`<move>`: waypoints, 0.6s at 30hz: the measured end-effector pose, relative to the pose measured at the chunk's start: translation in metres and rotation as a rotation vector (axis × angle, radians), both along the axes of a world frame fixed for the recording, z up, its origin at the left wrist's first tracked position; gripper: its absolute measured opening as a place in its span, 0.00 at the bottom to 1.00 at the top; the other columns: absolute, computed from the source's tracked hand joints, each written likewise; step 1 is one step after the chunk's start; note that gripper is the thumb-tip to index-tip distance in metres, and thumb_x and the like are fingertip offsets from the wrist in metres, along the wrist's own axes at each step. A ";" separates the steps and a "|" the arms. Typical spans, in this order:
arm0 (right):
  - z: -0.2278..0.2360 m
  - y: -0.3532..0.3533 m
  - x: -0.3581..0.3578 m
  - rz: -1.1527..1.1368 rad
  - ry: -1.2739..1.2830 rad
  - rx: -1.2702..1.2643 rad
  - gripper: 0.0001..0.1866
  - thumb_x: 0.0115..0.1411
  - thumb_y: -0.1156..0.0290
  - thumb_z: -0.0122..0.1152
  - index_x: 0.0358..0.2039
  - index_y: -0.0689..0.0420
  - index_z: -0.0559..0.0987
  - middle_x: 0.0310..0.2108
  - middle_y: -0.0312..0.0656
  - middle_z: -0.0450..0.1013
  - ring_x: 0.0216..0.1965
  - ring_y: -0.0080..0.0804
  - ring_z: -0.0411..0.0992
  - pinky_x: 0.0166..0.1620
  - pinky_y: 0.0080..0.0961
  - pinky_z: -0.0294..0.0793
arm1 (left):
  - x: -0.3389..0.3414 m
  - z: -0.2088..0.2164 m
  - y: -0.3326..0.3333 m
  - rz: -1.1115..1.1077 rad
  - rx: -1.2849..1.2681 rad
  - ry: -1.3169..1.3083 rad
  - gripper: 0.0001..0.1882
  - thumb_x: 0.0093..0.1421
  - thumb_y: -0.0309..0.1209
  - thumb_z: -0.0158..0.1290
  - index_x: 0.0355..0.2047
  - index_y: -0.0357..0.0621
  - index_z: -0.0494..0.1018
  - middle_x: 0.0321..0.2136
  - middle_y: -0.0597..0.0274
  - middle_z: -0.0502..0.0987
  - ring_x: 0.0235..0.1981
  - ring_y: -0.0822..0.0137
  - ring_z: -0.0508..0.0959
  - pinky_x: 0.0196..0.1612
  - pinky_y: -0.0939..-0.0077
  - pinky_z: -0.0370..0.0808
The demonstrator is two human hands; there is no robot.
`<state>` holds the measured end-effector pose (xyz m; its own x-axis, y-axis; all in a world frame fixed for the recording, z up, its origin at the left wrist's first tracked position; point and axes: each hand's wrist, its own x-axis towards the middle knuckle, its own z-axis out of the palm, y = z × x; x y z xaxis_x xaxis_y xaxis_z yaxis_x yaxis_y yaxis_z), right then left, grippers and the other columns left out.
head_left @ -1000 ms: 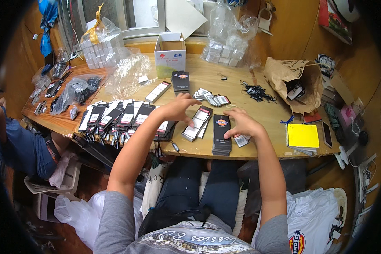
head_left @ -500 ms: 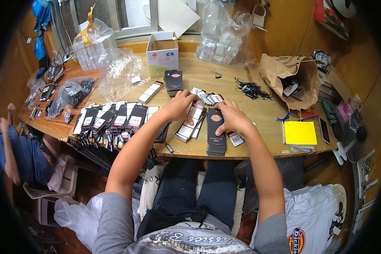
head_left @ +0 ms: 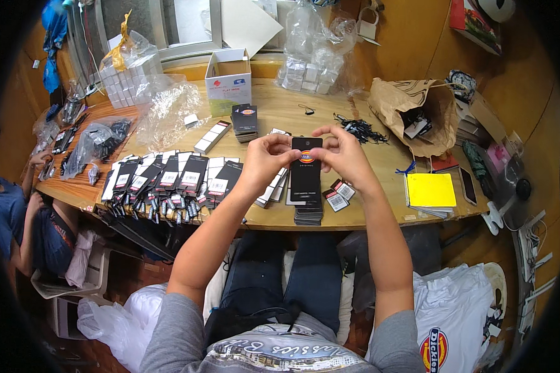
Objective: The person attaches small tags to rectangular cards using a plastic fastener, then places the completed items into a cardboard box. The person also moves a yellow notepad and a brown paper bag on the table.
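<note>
The left hand [head_left: 266,163] and right hand [head_left: 348,159] pinch a black tag [head_left: 306,177] above a stack [head_left: 308,216] near the tabletop's [head_left: 267,217] front edge.

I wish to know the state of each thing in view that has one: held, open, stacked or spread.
Left hand, closed on the black tag
Right hand, closed on the same tag
Black tag, held between both hands
Near tag stack, stacked
Far tag stack, stacked
Tag pile, spread, overlapping
White box, open at the top
Paper bag, open, things inside
Yellow-topped pad, lying flat
Phone, screen dark
</note>
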<state>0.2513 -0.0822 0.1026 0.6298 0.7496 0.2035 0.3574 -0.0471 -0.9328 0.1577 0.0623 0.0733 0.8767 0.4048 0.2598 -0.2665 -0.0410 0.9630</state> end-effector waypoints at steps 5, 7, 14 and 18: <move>-0.051 -0.048 0.068 -0.395 -0.538 -0.519 0.14 0.40 0.71 0.62 0.28 0.64 0.73 0.23 0.44 0.71 0.24 0.31 0.69 0.30 0.24 0.68 | -0.015 -0.010 -0.016 -0.050 -0.180 -0.011 0.09 0.46 0.23 0.55 0.28 0.38 0.67 0.21 0.66 0.72 0.21 0.80 0.69 0.24 0.89 0.65; -0.062 -0.062 0.072 -0.480 -0.607 -0.716 0.15 0.35 0.71 0.65 0.24 0.64 0.74 0.23 0.46 0.71 0.24 0.34 0.69 0.31 0.26 0.67 | -0.028 -0.014 -0.020 -0.047 -0.230 0.012 0.09 0.46 0.23 0.54 0.28 0.39 0.66 0.22 0.67 0.72 0.21 0.81 0.69 0.23 0.90 0.64; -0.068 -0.082 0.080 -0.481 -0.260 -0.600 0.12 0.32 0.76 0.67 0.18 0.63 0.72 0.20 0.45 0.71 0.21 0.30 0.70 0.23 0.23 0.67 | -0.060 -0.041 -0.056 -0.162 -0.380 0.051 0.09 0.49 0.19 0.49 0.28 0.40 0.60 0.23 0.69 0.66 0.23 0.83 0.67 0.27 0.91 0.64; -0.045 -0.083 0.032 -0.254 0.227 0.072 0.07 0.42 0.81 0.60 0.21 0.61 0.71 0.18 0.39 0.70 0.19 0.21 0.69 0.18 0.13 0.67 | -0.066 -0.050 -0.069 -0.040 -0.415 -0.034 0.09 0.51 0.19 0.48 0.29 0.38 0.58 0.26 0.64 0.66 0.25 0.78 0.71 0.26 0.90 0.67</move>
<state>0.2834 -0.1655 0.0575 0.8300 0.5516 0.0830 0.1253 -0.0393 -0.9913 0.0919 -0.0068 0.0234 0.8876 0.4471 0.1110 -0.2919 0.3594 0.8864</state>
